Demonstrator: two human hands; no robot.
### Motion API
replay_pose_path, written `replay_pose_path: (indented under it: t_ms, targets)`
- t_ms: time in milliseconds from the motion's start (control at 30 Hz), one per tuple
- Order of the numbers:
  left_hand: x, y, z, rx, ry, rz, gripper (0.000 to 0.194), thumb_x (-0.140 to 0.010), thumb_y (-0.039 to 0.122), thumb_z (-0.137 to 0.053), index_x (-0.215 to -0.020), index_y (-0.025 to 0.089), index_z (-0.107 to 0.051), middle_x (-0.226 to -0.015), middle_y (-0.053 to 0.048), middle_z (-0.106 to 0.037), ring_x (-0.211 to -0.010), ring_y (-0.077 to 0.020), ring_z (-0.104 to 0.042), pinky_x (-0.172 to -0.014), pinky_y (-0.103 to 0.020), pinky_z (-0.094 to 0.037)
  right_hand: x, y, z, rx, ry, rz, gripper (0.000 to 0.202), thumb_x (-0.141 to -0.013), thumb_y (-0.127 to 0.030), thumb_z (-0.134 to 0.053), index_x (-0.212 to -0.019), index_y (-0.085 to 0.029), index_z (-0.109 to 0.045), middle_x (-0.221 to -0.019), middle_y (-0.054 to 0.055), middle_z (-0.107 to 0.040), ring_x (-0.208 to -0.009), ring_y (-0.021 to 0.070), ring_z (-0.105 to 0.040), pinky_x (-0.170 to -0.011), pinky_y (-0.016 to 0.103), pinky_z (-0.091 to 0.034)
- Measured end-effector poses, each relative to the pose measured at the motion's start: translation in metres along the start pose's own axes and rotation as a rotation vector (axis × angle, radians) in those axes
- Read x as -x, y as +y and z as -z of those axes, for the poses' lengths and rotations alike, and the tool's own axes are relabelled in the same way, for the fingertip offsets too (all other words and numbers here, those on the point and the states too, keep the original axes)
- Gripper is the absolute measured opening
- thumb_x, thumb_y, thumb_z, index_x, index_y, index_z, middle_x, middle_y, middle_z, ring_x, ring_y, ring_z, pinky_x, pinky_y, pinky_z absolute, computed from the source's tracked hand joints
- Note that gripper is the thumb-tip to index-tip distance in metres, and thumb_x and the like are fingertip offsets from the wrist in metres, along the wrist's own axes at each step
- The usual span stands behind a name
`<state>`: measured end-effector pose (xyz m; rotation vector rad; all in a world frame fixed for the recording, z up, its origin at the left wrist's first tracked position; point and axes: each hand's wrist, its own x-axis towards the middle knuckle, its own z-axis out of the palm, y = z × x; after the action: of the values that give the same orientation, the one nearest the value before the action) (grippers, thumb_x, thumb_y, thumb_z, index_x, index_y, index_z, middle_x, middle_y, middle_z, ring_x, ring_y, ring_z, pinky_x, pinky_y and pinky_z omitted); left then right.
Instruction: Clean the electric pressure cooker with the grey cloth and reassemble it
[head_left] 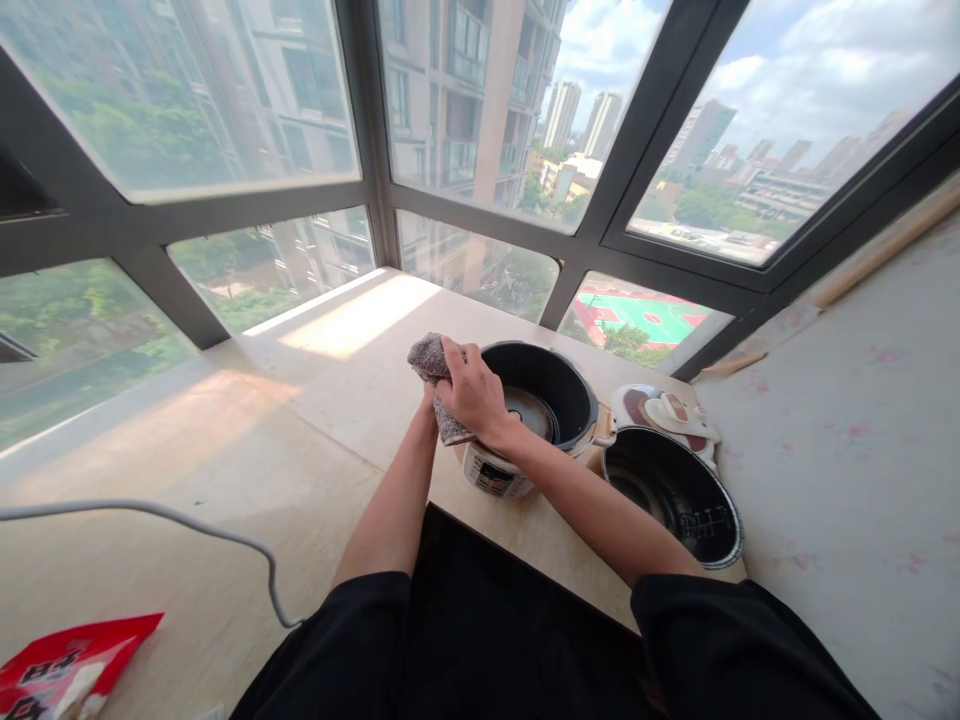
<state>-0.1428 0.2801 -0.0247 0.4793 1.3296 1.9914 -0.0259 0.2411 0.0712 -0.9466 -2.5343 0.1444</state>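
Tech: Nearest the lens were your two black sleeves (480, 640); beyond them, at 12 o'clock, both forearms met at the rim of the rice cooker (525, 420). Your right hand (472, 393) was closed around the grey cloth (433, 372), fingers curled over its top. Your left hand (429, 400) sat behind the right and under the cloth; I could not tell whether it gripped or only steadied.

Operator: Where did the cloth sit?

Tech: At the cooker's 9 o'clock rim, touching the housing, above the label. To wipe well, in my judgement, you needed the cloth bunched firmly, pressure kept on the rim, and the cooker body braced so it did not slide on the counter (300, 440).

Operator: Count of items?

Tech: One cloth. One cooker, lid (664, 412) open at 3 o'clock. One removable inner pot (675, 495), just beside the cooker at 4 o'clock. One grey cable (187, 520) at 8 o'clock. One red packet (67, 665) at 7 o'clock.
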Motion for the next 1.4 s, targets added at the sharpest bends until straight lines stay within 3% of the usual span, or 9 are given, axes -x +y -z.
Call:
replay_pose_path:
  t_ms: [100, 233, 400, 600, 733, 867, 1100, 1267, 1400]
  targets:
    - [-0.003, 0.002, 0.001, 0.014, 0.020, 0.051, 0.019, -0.081, 0.030, -0.073, -0.092, 0.016, -0.071, -0.098, -0.010, -0.073, -0.100, -0.0236, -0.064, -0.084, -0.033, -0.051, -0.033, 0.010, -0.004, 0.067, -0.017, -0.088, 0.060, -0.097, -0.026, -0.041, -0.156, -0.018, -0.035, -0.132, 0.018, -0.051, -0.105, 0.0300, -0.062, -0.085, 0.038, -0.055]
    - [0.000, 0.001, -0.001, 0.058, -0.026, 0.097, 0.030, -0.068, 0.039, -0.080, -0.086, 0.015, -0.074, -0.084, -0.007, -0.072, -0.084, -0.0217, -0.064, -0.078, -0.035, -0.051, -0.064, 0.025, -0.008, 0.145, -0.024, -0.109, 0.057, -0.098, -0.025, -0.039, -0.154, -0.016, -0.037, -0.131, 0.020, -0.050, -0.103, 0.0306, -0.063, -0.082, 0.039, -0.054]
    - [0.004, -0.002, -0.002, 0.082, -0.039, 0.142, 0.036, -0.063, 0.040, -0.078, -0.091, 0.017, -0.078, -0.075, -0.002, -0.068, -0.069, -0.0155, -0.058, -0.063, -0.027, -0.043, -0.084, 0.047, -0.015, 0.199, 0.028, -0.117, 0.058, -0.099, -0.024, -0.037, -0.156, -0.015, -0.036, -0.134, 0.022, -0.049, -0.107, 0.0336, -0.061, -0.083, 0.042, -0.053]
    - [0.005, 0.001, -0.001, 0.082, -0.044, 0.166, 0.050, -0.057, 0.033, -0.079, -0.105, 0.017, -0.080, -0.075, -0.001, -0.068, -0.061, -0.0114, -0.051, -0.058, -0.025, -0.039, -0.095, 0.095, -0.015, 0.218, 0.086, -0.209, 0.060, -0.098, -0.025, -0.036, -0.157, -0.014, -0.036, -0.138, 0.024, -0.048, -0.108, 0.0348, -0.061, -0.085, 0.044, -0.052]
    - [0.005, 0.000, -0.002, 0.094, -0.046, 0.159, 0.053, -0.057, 0.034, -0.078, -0.107, 0.015, -0.080, -0.073, -0.002, -0.067, -0.059, -0.0110, -0.049, -0.056, -0.025, -0.037, -0.089, 0.123, -0.004, 0.208, 0.090, -0.239, 0.061, -0.097, -0.027, -0.037, -0.157, -0.017, -0.037, -0.139, 0.021, -0.048, -0.108, 0.0353, -0.060, -0.086, 0.044, -0.051]
    - [0.003, -0.004, -0.003, 0.106, -0.044, 0.141, 0.052, -0.059, 0.034, -0.077, -0.107, 0.013, -0.080, -0.074, -0.003, -0.068, -0.059, -0.0112, -0.049, -0.055, -0.025, -0.035, -0.071, 0.147, 0.020, 0.108, 0.070, -0.235, 0.065, -0.093, -0.026, -0.041, -0.156, -0.014, -0.038, -0.136, 0.021, -0.050, -0.110, 0.0348, -0.059, -0.090, 0.045, -0.051]
    - [0.000, -0.012, -0.006, 0.159, -0.007, 0.057, 0.042, -0.059, 0.032, -0.075, -0.096, 0.014, -0.081, -0.078, -0.005, -0.073, -0.067, -0.0148, -0.057, -0.063, -0.027, -0.043, -0.011, 0.186, 0.066, -0.134, 0.056, -0.037, 0.061, -0.082, -0.025, -0.048, -0.141, -0.010, -0.055, -0.133, 0.017, -0.061, -0.123, 0.0305, -0.057, -0.110, 0.043, -0.041]
    - [-0.001, -0.013, -0.008, 0.153, 0.015, 0.041, 0.036, -0.061, 0.030, -0.072, -0.093, 0.015, -0.081, -0.086, -0.007, -0.076, -0.079, -0.0195, -0.064, -0.073, -0.030, -0.048, 0.014, 0.185, 0.053, -0.136, -0.083, 0.047, 0.061, -0.081, -0.025, -0.050, -0.141, -0.012, -0.053, -0.135, 0.016, -0.061, -0.127, 0.0304, -0.055, -0.111, 0.045, -0.041]
    - [-0.001, -0.012, -0.009, 0.135, 0.026, 0.055, 0.035, -0.064, 0.029, -0.071, -0.094, 0.015, -0.081, -0.084, -0.007, -0.075, -0.078, -0.0205, -0.064, -0.071, -0.030, -0.049, 0.008, 0.170, 0.021, -0.069, -0.233, -0.047, 0.064, -0.085, -0.024, -0.048, -0.147, -0.010, -0.044, -0.141, 0.020, -0.054, -0.129, 0.0337, -0.053, -0.108, 0.049, -0.043]
